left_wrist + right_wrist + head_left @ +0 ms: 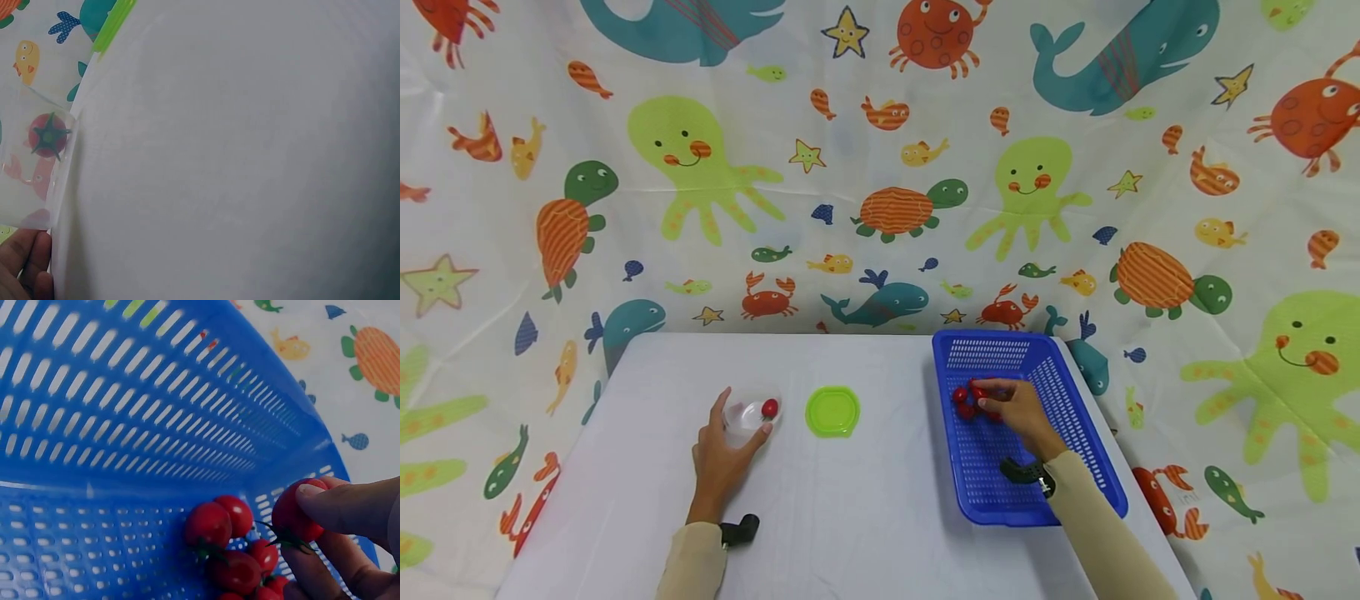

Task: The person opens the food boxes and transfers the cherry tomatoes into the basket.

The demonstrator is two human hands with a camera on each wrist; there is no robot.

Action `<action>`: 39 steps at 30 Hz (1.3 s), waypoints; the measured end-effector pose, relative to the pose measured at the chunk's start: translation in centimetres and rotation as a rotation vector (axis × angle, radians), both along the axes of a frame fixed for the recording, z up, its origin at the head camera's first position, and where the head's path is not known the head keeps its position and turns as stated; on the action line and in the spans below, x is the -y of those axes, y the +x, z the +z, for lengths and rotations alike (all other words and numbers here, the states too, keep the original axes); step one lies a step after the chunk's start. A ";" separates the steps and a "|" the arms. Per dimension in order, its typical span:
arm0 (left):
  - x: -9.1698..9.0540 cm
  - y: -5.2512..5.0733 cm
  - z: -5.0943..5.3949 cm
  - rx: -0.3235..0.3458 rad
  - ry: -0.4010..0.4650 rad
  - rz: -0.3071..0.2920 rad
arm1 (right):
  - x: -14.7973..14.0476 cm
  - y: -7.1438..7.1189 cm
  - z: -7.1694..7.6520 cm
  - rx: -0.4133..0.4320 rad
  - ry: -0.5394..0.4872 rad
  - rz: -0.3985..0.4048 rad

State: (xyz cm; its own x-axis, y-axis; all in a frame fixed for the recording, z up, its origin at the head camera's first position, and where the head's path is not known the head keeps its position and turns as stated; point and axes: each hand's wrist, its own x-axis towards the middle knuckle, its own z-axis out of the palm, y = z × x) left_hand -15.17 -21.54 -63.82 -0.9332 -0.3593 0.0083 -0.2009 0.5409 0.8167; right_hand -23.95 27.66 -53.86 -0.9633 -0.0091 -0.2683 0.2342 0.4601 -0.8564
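Between thumb and fingers, my left hand [719, 457] holds a small clear plastic container [743, 417] standing on the table. One cherry tomato [770, 408] lies inside it; its green stem star shows through the wall in the left wrist view, where the tomato [48, 135] is seen from the side. Over the blue basket, my right hand [1018, 412] pinches a red cherry tomato [297, 512] with thumb and fingertips, its green stem hanging below. Several more cherry tomatoes [232, 570] are clustered on the basket floor just beside that hand.
A bright green lid [832, 412] lies on the white table [880, 508], between the container and the blue slotted basket [967, 508]. The basket's raised walls surround the right hand's work. A sea-animal printed cloth [865, 167] hangs behind the table's far edge.
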 end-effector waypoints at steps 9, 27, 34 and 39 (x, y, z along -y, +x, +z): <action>0.0 0.1 0.3 0.004 0.001 0.001 | -0.6 0.1 -0.5 0.000 0.037 0.031; 0.1 0.0 -0.1 -0.008 -0.001 0.004 | -0.8 0.0 -1.5 0.001 0.144 0.073; 0.1 -0.1 -0.3 -0.018 0.000 0.007 | -0.8 0.0 -1.3 -0.001 0.154 0.103; 0.1 -0.1 -0.3 -0.020 -0.002 0.008 | -0.9 0.2 -1.2 0.013 0.165 0.097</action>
